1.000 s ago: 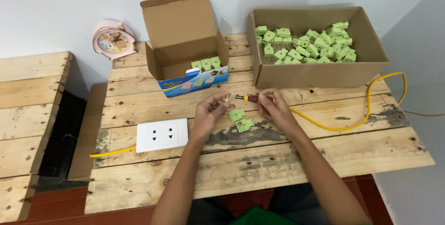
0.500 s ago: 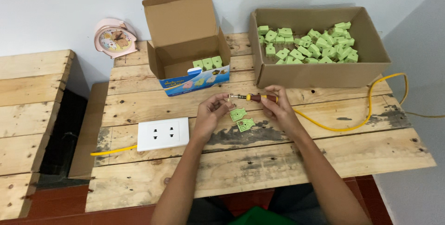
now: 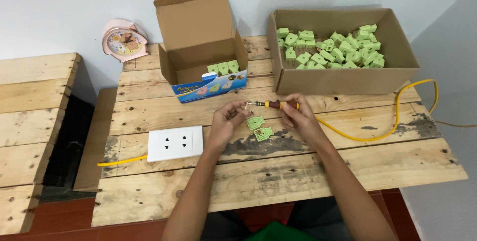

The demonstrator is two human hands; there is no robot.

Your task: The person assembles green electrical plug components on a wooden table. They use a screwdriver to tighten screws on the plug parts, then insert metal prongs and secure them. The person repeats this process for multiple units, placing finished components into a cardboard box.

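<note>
Socket plate [image 3: 175,143], white, lies flat on the wooden table [image 3: 278,181]. Left hand [image 3: 226,121] pinches a small metal part. Two green pieces [image 3: 259,127] lie between the hands. Right hand [image 3: 297,117] grips a screwdriver [image 3: 274,105], tip pointing left.

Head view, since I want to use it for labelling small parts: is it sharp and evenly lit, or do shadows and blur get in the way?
Head view: soft, even light, no glare; only faint shadows beside the small open box. The screwdriver and both hands read clearly, but the tiny piece at the left hand is too small to resolve.
</note>
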